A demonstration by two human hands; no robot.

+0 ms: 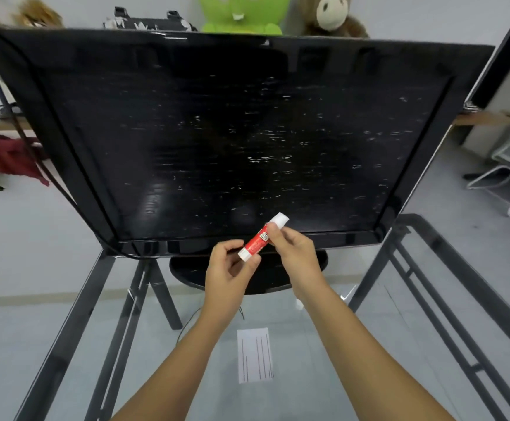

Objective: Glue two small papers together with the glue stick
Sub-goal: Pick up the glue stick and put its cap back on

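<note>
A red and white glue stick [260, 238] is held up in the air in front of the monitor, tilted with its white cap up to the right. My right hand [293, 250] grips its upper part near the cap. My left hand [229, 268] pinches its white lower end between thumb and fingers. A small white paper with thin dark lines [255, 355] lies flat on the glass table [323, 375] between my forearms, below the hands. I see only this one paper.
A large black monitor [235, 141] on a round base [193, 271] stands at the table's far side. The table's black metal frame [448, 293] runs along both sides. Plush toys sit behind the monitor; a white chair [509, 177] stands on the floor at right.
</note>
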